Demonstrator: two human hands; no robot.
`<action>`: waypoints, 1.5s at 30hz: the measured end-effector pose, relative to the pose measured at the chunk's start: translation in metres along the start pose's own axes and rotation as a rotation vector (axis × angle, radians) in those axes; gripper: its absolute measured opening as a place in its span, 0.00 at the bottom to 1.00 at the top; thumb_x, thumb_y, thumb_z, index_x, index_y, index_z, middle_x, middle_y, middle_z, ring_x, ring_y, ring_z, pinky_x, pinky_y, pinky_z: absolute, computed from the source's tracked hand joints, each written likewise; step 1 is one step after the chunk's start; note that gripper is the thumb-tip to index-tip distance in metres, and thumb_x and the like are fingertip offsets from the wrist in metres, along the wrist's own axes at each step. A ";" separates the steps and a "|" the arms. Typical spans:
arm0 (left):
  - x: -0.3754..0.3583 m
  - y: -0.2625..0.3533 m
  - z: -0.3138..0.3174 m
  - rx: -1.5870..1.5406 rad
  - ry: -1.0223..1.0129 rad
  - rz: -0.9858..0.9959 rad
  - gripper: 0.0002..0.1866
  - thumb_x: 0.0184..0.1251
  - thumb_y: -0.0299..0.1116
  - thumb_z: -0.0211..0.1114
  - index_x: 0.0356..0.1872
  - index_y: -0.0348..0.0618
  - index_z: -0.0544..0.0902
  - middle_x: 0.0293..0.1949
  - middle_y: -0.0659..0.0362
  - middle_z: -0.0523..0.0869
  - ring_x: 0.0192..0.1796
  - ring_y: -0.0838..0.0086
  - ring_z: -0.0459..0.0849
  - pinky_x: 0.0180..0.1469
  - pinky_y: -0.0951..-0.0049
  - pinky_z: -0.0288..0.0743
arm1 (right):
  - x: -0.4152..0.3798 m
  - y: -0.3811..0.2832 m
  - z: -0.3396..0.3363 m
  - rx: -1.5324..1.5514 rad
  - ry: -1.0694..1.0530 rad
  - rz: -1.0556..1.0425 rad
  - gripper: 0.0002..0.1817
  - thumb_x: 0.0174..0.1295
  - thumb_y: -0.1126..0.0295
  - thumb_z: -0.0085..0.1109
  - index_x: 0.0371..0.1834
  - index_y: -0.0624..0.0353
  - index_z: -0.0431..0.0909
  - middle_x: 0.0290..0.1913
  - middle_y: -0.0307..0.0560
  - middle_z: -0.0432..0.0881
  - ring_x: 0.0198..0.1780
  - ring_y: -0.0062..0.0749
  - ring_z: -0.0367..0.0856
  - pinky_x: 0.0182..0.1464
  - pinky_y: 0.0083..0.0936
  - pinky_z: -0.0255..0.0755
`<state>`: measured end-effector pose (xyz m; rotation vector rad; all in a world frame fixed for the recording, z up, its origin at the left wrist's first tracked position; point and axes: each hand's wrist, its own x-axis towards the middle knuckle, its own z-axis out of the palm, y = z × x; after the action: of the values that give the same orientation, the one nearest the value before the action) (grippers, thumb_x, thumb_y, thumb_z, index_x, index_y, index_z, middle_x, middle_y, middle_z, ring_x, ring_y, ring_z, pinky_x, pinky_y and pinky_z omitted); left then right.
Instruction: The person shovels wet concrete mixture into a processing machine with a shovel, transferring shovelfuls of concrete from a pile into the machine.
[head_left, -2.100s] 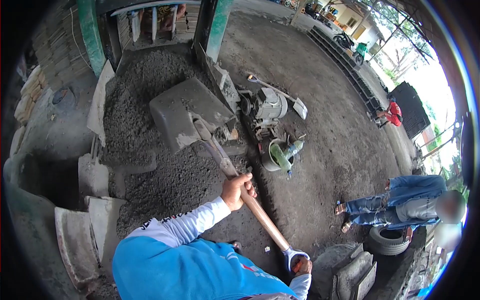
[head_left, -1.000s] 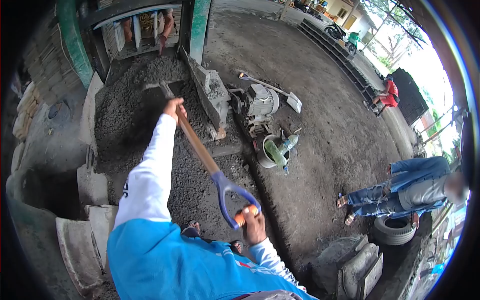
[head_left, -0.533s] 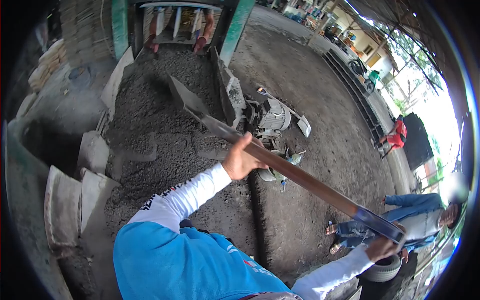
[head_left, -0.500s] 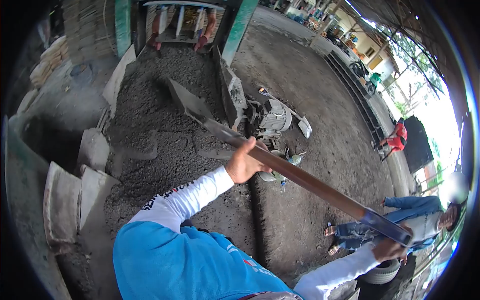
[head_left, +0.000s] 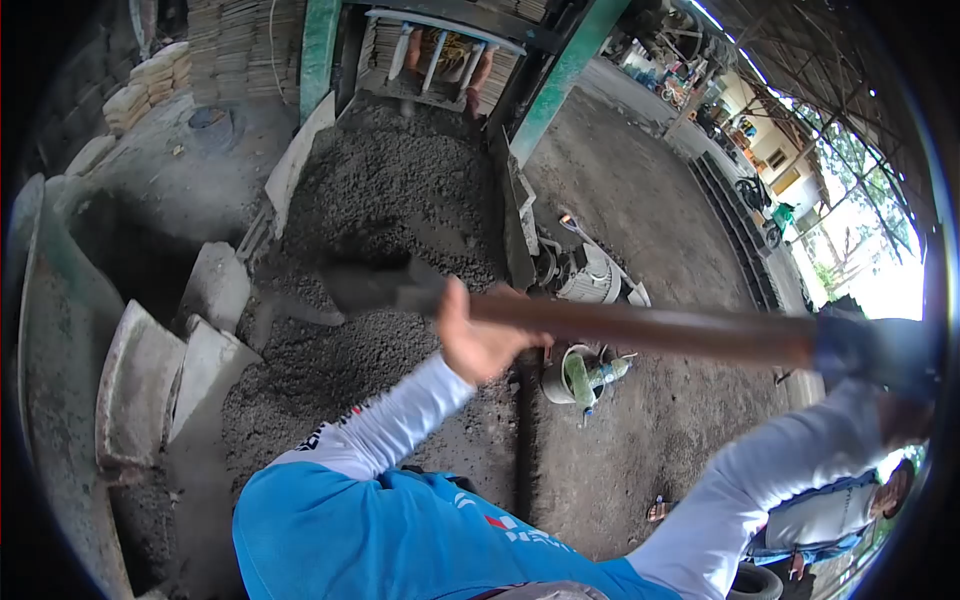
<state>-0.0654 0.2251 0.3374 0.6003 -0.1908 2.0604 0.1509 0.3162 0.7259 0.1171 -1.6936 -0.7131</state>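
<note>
A shovel (head_left: pixel 650 330) with a brown shaft lies almost level across my view. Near the blade, my left hand (head_left: pixel 480 338) is closed around the shaft. My right hand (head_left: pixel 903 418), dim and smeared at the right edge, grips the dark handle end. The shovel's blade (head_left: pixel 385 287) is blurred by motion and overlaps a bed of dark, damp, crumbly mix (head_left: pixel 370 185). At the far end of that bed stands a frame with pale bars (head_left: pixel 435 62), where another person's hand (head_left: pixel 472 100) shows.
Concrete slabs (head_left: pixel 145 380) lean along the left side of the mix. To its right are a motor (head_left: pixel 592 275), a second shovel (head_left: pixel 575 226) and a bucket (head_left: pixel 560 385) with bottles. A person (head_left: pixel 825 510) is at lower right, close to a tyre (head_left: pixel 755 582).
The shovel has swung level, its handle end rising to the right and its blade dropping lower in view. My right arm has lifted. The view has turned left.
</note>
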 end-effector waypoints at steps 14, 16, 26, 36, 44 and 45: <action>0.118 0.156 -0.204 0.104 0.791 -0.134 0.21 0.55 0.54 0.64 0.21 0.47 0.76 0.27 0.55 0.81 0.37 0.55 0.81 0.49 0.43 0.69 | -0.267 -0.192 0.052 0.075 -0.156 1.096 0.06 0.52 0.81 0.61 0.31 0.62 0.75 0.28 0.47 0.83 0.30 0.29 0.82 0.36 0.25 0.75; 0.136 0.156 -0.215 0.160 0.944 -0.064 0.16 0.60 0.47 0.65 0.29 0.47 0.71 0.24 0.58 0.75 0.31 0.61 0.77 0.43 0.51 0.71 | -0.326 -0.217 0.058 0.098 -0.215 1.457 0.09 0.52 0.78 0.64 0.33 0.64 0.74 0.28 0.44 0.83 0.32 0.24 0.79 0.37 0.22 0.73; -0.107 0.019 -0.092 0.295 0.252 -0.441 0.02 0.61 0.31 0.64 0.31 0.47 0.80 0.37 0.57 0.81 0.50 0.60 0.79 0.62 0.52 0.66 | -0.652 -0.260 -0.105 0.158 -0.419 2.422 0.07 0.51 0.77 0.47 0.22 0.67 0.76 0.17 0.44 0.74 0.14 0.28 0.70 0.13 0.28 0.60; -0.365 -0.046 -0.070 -0.029 1.406 0.381 0.12 0.62 0.37 0.67 0.25 0.45 0.75 0.24 0.57 0.77 0.33 0.58 0.79 0.47 0.47 0.76 | -0.676 -0.205 -0.095 1.200 -1.457 2.245 0.14 0.52 0.76 0.63 0.43 0.67 0.76 0.27 0.46 0.80 0.23 0.31 0.79 0.23 0.31 0.73; -0.503 -0.101 -0.028 -0.282 1.599 0.846 0.15 0.60 0.46 0.69 0.29 0.48 0.76 0.27 0.58 0.82 0.36 0.62 0.82 0.50 0.49 0.76 | -0.426 -0.217 0.007 1.652 -1.149 0.728 0.08 0.50 0.70 0.68 0.31 0.61 0.81 0.29 0.43 0.80 0.30 0.35 0.77 0.52 0.30 0.71; -0.508 -0.103 -0.023 -0.300 1.599 0.862 0.16 0.61 0.47 0.68 0.30 0.47 0.76 0.29 0.57 0.82 0.37 0.61 0.82 0.50 0.49 0.76 | -0.401 -0.221 0.014 1.718 -1.113 0.554 0.08 0.49 0.69 0.69 0.28 0.61 0.80 0.27 0.43 0.79 0.30 0.35 0.77 0.51 0.31 0.70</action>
<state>0.2317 -0.0966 0.0598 -1.5881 0.2418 2.5626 0.1776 0.3231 0.2684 0.4557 -2.7241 1.5176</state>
